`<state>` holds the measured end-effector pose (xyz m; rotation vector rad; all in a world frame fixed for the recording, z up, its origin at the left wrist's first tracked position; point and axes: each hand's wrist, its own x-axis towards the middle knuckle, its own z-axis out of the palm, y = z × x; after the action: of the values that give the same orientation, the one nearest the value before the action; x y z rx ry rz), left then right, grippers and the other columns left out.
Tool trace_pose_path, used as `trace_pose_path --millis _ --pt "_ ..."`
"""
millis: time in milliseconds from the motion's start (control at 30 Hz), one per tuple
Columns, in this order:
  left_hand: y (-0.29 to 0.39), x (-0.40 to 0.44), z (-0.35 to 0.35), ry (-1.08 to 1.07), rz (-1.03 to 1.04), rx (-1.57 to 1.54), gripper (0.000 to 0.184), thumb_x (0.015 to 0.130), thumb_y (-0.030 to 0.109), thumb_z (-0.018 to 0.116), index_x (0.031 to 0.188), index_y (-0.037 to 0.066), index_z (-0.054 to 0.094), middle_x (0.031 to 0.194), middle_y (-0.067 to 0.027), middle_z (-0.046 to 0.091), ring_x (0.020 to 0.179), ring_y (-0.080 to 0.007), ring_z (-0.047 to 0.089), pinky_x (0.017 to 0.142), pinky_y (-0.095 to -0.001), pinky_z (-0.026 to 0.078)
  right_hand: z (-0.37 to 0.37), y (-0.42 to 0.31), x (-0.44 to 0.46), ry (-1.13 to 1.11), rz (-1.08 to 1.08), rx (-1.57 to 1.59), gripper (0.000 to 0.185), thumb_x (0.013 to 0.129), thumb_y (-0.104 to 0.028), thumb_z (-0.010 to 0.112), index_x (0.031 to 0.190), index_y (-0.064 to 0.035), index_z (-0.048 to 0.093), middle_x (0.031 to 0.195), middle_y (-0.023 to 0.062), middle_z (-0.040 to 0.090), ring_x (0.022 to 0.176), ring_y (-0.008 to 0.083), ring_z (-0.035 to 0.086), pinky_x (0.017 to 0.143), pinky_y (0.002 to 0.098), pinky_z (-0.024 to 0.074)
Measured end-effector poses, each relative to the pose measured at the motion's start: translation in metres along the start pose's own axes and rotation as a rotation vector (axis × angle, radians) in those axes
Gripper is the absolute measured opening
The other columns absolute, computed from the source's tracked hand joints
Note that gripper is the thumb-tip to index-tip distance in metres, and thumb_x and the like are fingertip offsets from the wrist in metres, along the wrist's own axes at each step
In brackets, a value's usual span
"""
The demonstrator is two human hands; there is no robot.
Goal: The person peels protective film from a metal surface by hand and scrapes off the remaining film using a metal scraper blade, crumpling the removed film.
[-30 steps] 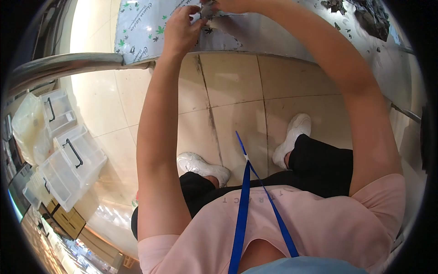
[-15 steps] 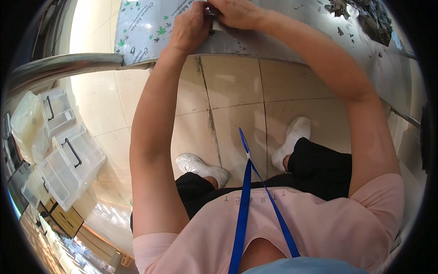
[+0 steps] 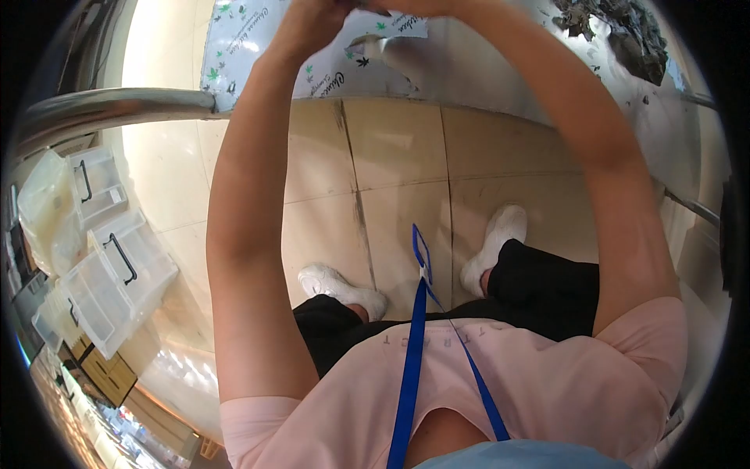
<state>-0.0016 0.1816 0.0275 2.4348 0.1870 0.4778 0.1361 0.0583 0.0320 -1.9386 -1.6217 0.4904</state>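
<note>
At the top edge of the head view, my left hand (image 3: 314, 25) is over a metal surface covered by a printed film (image 3: 238, 35) with green and dark leaves. My right hand (image 3: 426, 6) is close beside it, mostly cut off by the frame. The fingers of both hands run out of view, so their grip does not show. Just below the hands the film has a ragged, lifted edge (image 3: 375, 43). To its right the metal (image 3: 461, 62) is bare and grey.
Dark crumpled scraps (image 3: 637, 47) lie on the metal at the upper right. A metal tube (image 3: 117, 105) runs along the left. Clear plastic boxes with black handles (image 3: 117, 273) stand on the tiled floor (image 3: 391, 148) at the left, beside a translucent bag (image 3: 47, 195).
Both hands have moved up towards the top edge, away from my body. The torn film edge, formerly under my hands, now shows.
</note>
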Motion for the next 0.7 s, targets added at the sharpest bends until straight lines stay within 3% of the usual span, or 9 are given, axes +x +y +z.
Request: trace_pose_path --millis 67,100,167,267,467,567,700 --pt "-0.016 -0.011 0.009 -0.127 0.105 0.017 0.015 0.081 0.006 0.056 0.092 -0.001 0.05 0.074 -0.0186 0.06 0.068 -0.0314 0.059 0.06 -0.0375 0.046 0.015 0.004 -0.013 -0.002 -0.01 -0.14 0.023 0.079 -0.022 0.059 0.087 -0.001 0.057 0.088 0.0197 0.061 0.087 0.0344 0.058 0.075 0.0412 0.0457" --pt "-0.017 -0.018 0.015 -0.192 -0.011 -0.148 0.028 0.075 0.014 0.067 0.098 0.002 0.056 0.088 -0.0138 0.062 0.077 -0.0268 0.061 0.069 -0.0335 0.048 0.023 0.006 -0.013 -0.06 -0.001 -0.179 0.02 0.076 -0.019 0.059 0.083 -0.0006 0.057 0.089 0.0211 0.059 0.087 0.0358 0.057 0.077 0.0414 0.0452" --pt "-0.015 -0.028 0.022 -0.157 0.066 0.019 0.024 0.077 0.012 0.063 0.098 0.003 0.054 0.089 -0.016 0.062 0.082 -0.031 0.06 0.071 -0.0365 0.047 0.037 0.012 -0.024 0.154 -0.262 -0.234 0.018 0.073 -0.017 0.059 0.078 -0.0003 0.058 0.084 0.0212 0.057 0.082 0.0369 0.056 0.075 0.042 0.0455" --pt "-0.007 -0.03 0.026 -0.117 0.12 0.074 0.017 0.079 0.011 0.06 0.093 0.004 0.054 0.087 -0.0175 0.062 0.082 -0.035 0.059 0.071 -0.0391 0.047 0.043 0.007 -0.035 0.249 -0.311 -0.196 0.014 0.073 -0.014 0.056 0.078 -0.0006 0.058 0.081 0.0201 0.055 0.078 0.0372 0.055 0.073 0.0416 0.0461" --pt "-0.01 -0.033 0.04 0.082 0.167 0.256 0.016 0.08 0.012 0.059 0.092 0.006 0.051 0.08 -0.0171 0.062 0.077 -0.0375 0.06 0.066 -0.0429 0.047 0.056 0.009 -0.03 0.128 -0.046 -0.261 0.012 0.074 -0.01 0.052 0.074 -0.0011 0.059 0.084 0.0193 0.057 0.082 0.038 0.057 0.072 0.0426 0.0472" --pt "-0.01 -0.036 0.047 0.185 0.11 0.2 0.017 0.08 0.011 0.059 0.093 0.007 0.05 0.08 -0.0165 0.063 0.076 -0.0367 0.061 0.065 -0.0428 0.048 0.052 0.015 -0.023 0.193 -0.163 -0.233 0.014 0.075 -0.012 0.052 0.072 -0.0002 0.06 0.082 0.0207 0.059 0.082 0.0384 0.058 0.071 0.0434 0.0472" --pt "-0.022 -0.035 0.05 0.223 0.076 0.17 0.019 0.078 0.008 0.061 0.093 0.007 0.05 0.08 -0.0146 0.064 0.075 -0.0343 0.062 0.064 -0.0411 0.049 0.035 0.016 -0.006 -0.025 -0.111 -0.247 0.018 0.078 -0.015 0.054 0.076 0.0002 0.063 0.08 0.0216 0.061 0.08 0.0379 0.059 0.071 0.0435 0.0468"
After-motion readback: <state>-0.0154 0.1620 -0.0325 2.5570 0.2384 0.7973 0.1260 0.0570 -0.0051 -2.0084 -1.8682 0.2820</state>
